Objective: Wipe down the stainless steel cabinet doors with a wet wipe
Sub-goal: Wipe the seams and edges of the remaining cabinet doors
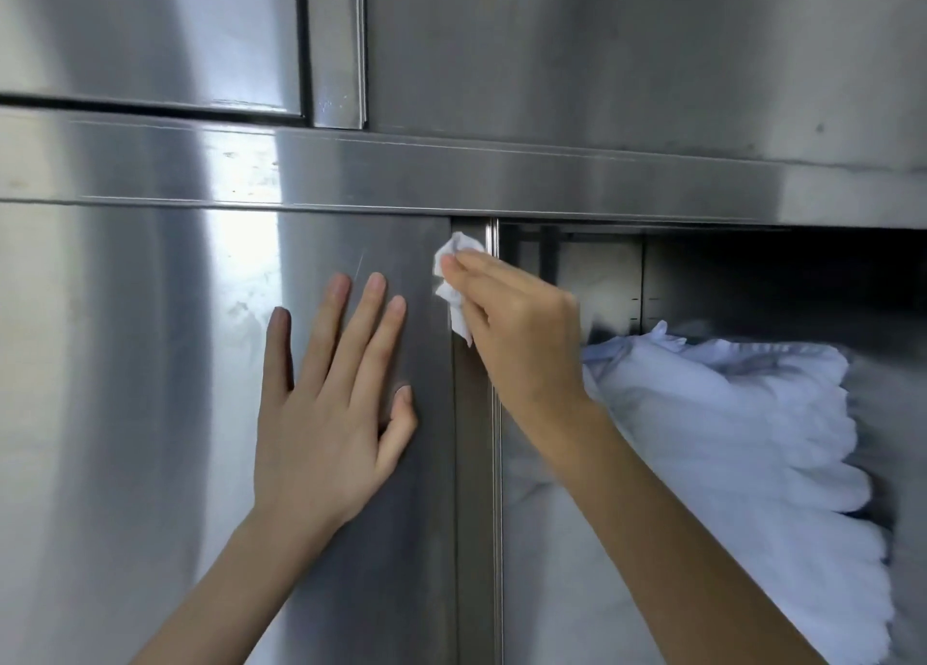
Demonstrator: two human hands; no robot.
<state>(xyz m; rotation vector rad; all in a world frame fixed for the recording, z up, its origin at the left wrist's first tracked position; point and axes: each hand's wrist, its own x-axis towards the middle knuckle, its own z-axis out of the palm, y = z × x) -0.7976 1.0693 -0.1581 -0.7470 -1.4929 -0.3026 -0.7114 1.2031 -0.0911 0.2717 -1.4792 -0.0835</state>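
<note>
A stainless steel sliding cabinet door [150, 413] fills the lower left. My left hand [326, 413] lies flat on it with fingers straight and spread. My right hand [521, 328] pinches a crumpled white wet wipe [454, 283] and presses it against the door's upper right corner, by its vertical edge strip [474, 464]. The fingers cover part of the wipe.
To the right the cabinet stands open, with a stack of white and pale blue folded cloths [727, 439] inside. A horizontal steel rail [451, 173] runs above the door. Upper cabinet doors [150, 32] sit above it.
</note>
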